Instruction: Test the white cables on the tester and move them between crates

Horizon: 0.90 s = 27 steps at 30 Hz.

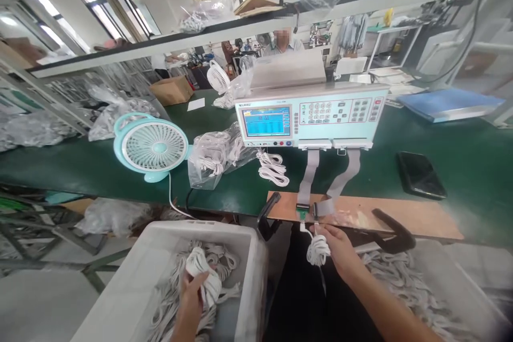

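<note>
My left hand (191, 299) is closed around a coiled white cable (202, 272) inside a white plastic bin (256, 256), above more coiled cables. At the edge of a wooden board (368, 214), my right hand (336, 243) pinches the end of another white cable (318, 250). That cable's coil hangs below the fingers. One of its plugs meets a small green circuit board (302, 214); the end at my fingertips is partly hidden. Grey ribbon cables (308, 176) run from here up to a bench tester (310, 117) with a lit blue screen.
A turquoise fan (156, 144) stands left on the green table (224, 200), beside a plastic bag of cables (212, 155). A loose coiled cable (272, 168) lies before the tester. Black clamps (267, 216) grip the board. A phone (420, 175) and blue folder (451, 104) lie right.
</note>
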{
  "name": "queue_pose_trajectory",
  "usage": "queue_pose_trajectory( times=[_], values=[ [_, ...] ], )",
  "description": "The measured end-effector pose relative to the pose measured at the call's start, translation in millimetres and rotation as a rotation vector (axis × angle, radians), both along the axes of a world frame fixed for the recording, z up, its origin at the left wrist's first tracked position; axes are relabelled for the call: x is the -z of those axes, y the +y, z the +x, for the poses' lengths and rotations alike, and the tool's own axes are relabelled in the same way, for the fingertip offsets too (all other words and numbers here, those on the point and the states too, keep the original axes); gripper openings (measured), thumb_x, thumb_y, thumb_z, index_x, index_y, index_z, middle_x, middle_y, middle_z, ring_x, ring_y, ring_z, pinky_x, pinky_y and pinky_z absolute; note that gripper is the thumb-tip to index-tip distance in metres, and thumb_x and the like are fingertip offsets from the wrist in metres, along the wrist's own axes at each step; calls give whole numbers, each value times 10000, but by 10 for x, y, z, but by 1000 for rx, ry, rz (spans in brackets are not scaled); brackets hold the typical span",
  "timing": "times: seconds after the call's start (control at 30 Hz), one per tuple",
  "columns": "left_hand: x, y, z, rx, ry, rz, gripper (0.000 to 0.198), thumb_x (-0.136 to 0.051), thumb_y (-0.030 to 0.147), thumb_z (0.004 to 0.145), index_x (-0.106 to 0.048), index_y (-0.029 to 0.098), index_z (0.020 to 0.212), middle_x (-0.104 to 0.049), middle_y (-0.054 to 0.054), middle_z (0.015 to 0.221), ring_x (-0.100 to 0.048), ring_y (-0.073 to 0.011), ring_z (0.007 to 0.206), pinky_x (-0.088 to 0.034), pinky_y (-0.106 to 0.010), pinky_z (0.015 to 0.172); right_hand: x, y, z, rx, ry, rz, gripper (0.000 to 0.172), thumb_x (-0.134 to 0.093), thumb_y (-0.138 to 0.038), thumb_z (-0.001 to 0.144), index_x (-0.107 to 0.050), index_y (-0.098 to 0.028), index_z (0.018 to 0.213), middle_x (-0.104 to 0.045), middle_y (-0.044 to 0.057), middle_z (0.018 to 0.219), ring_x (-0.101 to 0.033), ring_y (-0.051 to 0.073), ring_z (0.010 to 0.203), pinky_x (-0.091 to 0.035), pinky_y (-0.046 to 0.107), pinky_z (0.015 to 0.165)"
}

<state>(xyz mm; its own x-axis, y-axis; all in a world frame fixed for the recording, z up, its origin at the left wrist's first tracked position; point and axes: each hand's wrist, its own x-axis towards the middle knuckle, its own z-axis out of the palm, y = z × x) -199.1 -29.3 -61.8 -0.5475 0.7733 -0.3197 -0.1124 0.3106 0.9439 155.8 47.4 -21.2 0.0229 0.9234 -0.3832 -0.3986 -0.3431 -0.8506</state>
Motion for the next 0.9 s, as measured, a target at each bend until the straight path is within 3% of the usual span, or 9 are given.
queue_pose_trajectory(
  times=[0.07, 0.13, 0.2, 0.27, 0.43, 0.53, 0.67, 0.8, 0.9],
  values=[
    [-340, 43, 304, 174, -189, 140, 465, -677, 348, 569, -554, 164, 978, -653, -54, 784, -582, -203, 610, -453, -290, 536, -10, 3, -3, -1, 10, 1, 471, -839, -546, 563, -744, -134, 768, -576, 21, 589, -450, 119, 529, -352, 221, 485],
    [-627, 172, 744, 426, -289, 187, 551, -695, 283, 527, -573, 145, 1046, -666, -60, 756, -586, -196, 634, -442, -258, 537, -32, 1, -11, 0, 10, 6, 478, -833, -552, 566, -741, -130, 772, -578, 23, 588, -455, 124, 525, -353, 227, 486],
    [-813, 362, 1205, 704, -380, 142, 715, -690, 224, 494, -536, 157, 1189, -665, -39, 715, -555, -157, 563, -389, -215, 484, -59, -7, -18, -2, 7, 17, 469, -829, -547, 573, -736, -128, 763, -581, 23, 589, -459, 129, 524, -355, 233, 491],
    [-885, 554, 1585, 840, -454, 93, 743, -662, 184, 481, -536, 154, 1213, -657, -28, 691, -538, -137, 533, -368, -198, 470, -84, -14, -20, -10, 10, 33, 446, -825, -534, 581, -722, -130, 739, -592, 27, 600, -471, 138, 534, -365, 241, 506],
    [-776, 753, 2016, 757, -546, 100, 641, -616, 130, 478, -604, 156, 1118, -656, -32, 834, -583, -151, 658, -446, -226, 588, -117, -9, -37, -25, 18, 66, 446, -786, -565, 599, -647, -146, 663, -581, 28, 584, -474, 156, 522, -375, 261, 504],
    [-719, 683, 2100, 650, -561, 163, 601, -631, 111, 488, -610, 156, 1087, -652, -35, 850, -580, -165, 735, -465, -248, 659, -147, -43, -109, -22, 2, 78, 479, -769, -604, 586, -591, -161, 618, -553, 15, 568, -453, 148, 509, -372, 259, 495],
    [-721, 474, 2205, 583, -598, 110, 502, -639, 126, 487, -633, 151, 988, -631, -19, 740, -557, -146, 629, -440, -239, 578, -197, -247, -88, -64, -34, 86, 481, -761, -583, 605, -509, -177, 547, -470, -19, 519, -404, 128, 495, -328, 234, 467],
    [-723, 268, 2294, 575, -768, -18, 485, -635, 217, 540, -623, 116, 1014, -642, -56, 674, -586, -182, 589, -427, -255, 519, -149, -552, 568, -229, -209, 50, 408, -651, -576, 719, -543, -192, 628, -504, -13, 573, -436, 142, 497, -355, 246, 480],
    [-688, 227, 2371, 541, -744, -88, 382, -658, 261, 587, -611, 114, 936, -659, -74, 735, -586, -167, 553, -410, -242, 462, -58, -740, 1280, -361, -812, 195, 363, -578, -529, 792, -585, -211, 616, -521, 17, 586, -495, 189, 546, -372, 282, 512]
  ],
)
